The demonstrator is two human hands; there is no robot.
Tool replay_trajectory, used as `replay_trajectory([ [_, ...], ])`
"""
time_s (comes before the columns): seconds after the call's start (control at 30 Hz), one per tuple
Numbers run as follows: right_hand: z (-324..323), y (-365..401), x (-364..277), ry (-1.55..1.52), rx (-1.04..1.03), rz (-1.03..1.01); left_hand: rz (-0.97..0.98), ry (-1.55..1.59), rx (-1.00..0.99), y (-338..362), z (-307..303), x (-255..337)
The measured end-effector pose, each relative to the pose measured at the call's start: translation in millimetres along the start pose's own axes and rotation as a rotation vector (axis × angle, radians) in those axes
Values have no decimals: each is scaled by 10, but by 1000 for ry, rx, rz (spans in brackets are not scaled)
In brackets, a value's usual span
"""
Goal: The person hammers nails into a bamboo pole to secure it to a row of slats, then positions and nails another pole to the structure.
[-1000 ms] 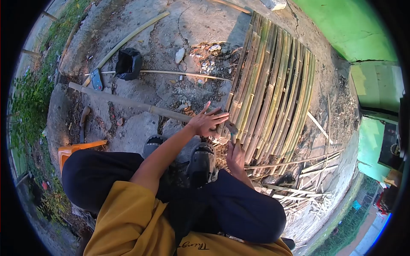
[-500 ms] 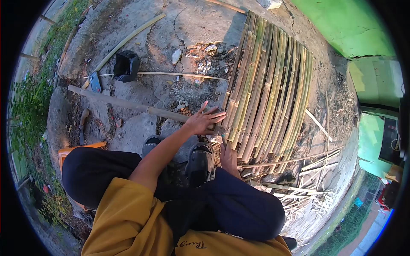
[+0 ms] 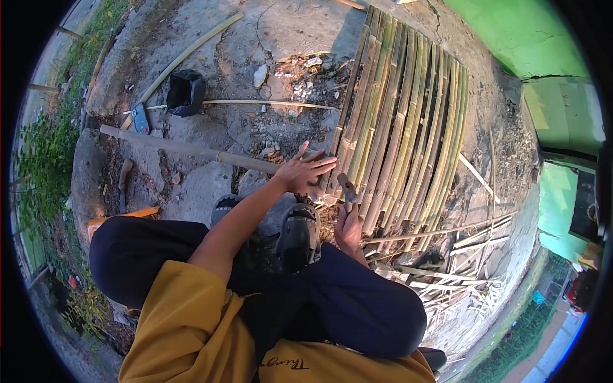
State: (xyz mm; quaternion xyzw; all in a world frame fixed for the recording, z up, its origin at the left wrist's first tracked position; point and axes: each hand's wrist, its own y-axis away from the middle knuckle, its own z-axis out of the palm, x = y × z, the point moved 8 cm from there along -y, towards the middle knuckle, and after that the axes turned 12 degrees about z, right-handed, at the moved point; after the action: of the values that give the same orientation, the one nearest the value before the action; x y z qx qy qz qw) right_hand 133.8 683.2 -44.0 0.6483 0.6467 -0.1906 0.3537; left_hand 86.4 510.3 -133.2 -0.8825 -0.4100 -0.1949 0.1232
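Observation:
A panel of bamboo slats lies before me, its split strips side by side with narrow gaps. My left hand reaches to the panel's near left corner, fingers spread and fingertips at the outermost slat. Close to the right of it, my right hand is closed around the handle of a hammer. The hammer's head is raised over the near ends of the slats. A bamboo pole runs along the ground from the left and passes behind my left hand.
A black bag, a sandal and a knife lie on the cracked ground at left. Loose bamboo strips are heaped at lower right. A green wall stands at right. My feet are close below my left hand.
The hammer has swung up and right, its head now plainly visible above my right hand. My left hand stays at the slat corner. The view has shifted slightly.

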Motion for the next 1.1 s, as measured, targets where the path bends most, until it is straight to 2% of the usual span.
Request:
replay_trajectory([
  [0.03, 12, -42, 76, -1, 10, -6, 15, -9, 10, -3, -15, 3],
  [0.1, 275, -99, 225, 292, -176, -71, 28, 8, 39, -23, 1, -1],
  [0.13, 309, -94, 266, 289, -177, -80, 37, 37, 57, 3, 11, -17],
  [0.2, 140, -58, 107, 2, -48, -143, 48, 27, 72, 23, -33, -3],
  [0.27, 143, 25, 204, 9, -78, -62, 22, -3, 7, 10, 2, -5],
  [0.33, 47, 142, 128, -106, 152, -245, 18, 6, -8, -13, -55, 12],
  [0.37, 175, 71, 297, -42, -7, 77, 17, 3, -13, -14, -28, -11],
  [0.4, 180, 58, 291, -42, -1, 82, 18, 3, -19, -9, 9, -6],
  [0.47, 410, -56, 353, 222, -211, 146, 40, -33, 5, -33, -46, -1],
  [0.53, 422, -38, 413, 167, -182, 99, 7, 24, -39, -8, -44, 15],
  [0.6, 220, 45, 315, -98, 38, -25, -19, 37, -72, 11, 14, -5],
  [0.63, 182, 72, 284, -90, 87, -61, -11, 34, -43, 19, 23, 30],
  [0.67, 178, 49, 282, -91, 94, -66, 1, 16, -5, -13, -8, 3],
  [0.73, 433, -18, 398, 264, -174, 65, 17, 4, 6, -6, 0, 38],
  [0.8, 424, -115, 321, 259, -176, 40, 12, -39, -3, -21, -44, 1],
  [0.87, 209, 27, 309, -20, -15, 34, 21, 2, 14, -1, -5, 7],
  [0.9, 238, 62, 361, -20, -19, 41, 8, 9, 8, -5, -21, -11],
  [1.0, 451, 19, 532, 255, -71, 86, 15, -45, 2, -23, -24, -8],
  [1.07, 458, -13, 476, 231, -68, 39, 32, -27, -2, -14, -1, -7],
  [1.1, 403, -83, 373, 121, -29, 2, 24, -4, -8, -14, 9, -20],
])
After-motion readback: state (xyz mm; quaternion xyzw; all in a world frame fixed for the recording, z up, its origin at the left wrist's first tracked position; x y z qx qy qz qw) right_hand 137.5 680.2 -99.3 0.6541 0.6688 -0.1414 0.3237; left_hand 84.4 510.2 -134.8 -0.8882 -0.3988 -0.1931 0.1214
